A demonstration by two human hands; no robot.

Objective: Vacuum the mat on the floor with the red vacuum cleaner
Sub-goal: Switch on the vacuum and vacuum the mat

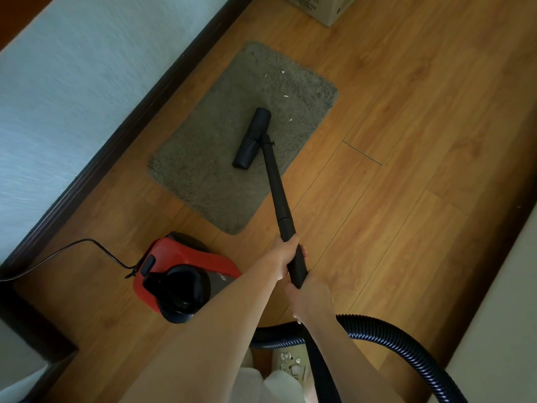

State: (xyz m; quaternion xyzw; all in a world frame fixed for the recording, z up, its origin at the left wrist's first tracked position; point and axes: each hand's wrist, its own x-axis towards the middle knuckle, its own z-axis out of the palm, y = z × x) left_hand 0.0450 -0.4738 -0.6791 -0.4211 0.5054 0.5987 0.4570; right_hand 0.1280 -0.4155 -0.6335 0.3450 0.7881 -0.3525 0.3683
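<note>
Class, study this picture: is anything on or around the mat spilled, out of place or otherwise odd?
Yes. Small white scraps lie scattered on the far half of the grey mat, beyond the black floor nozzle; they stand out against the pile as uncollected litter. The mat lies flat, and nothing looks damaged.

The mat (pixel 241 138) lies on the floor (pixel 406 170) beside the wall (pixel 72 97). The nozzle (pixel 251 138) rests on it, the vacuum cleaner (pixel 180 274) nearer, a box (pixel 322 7) beyond.
</note>
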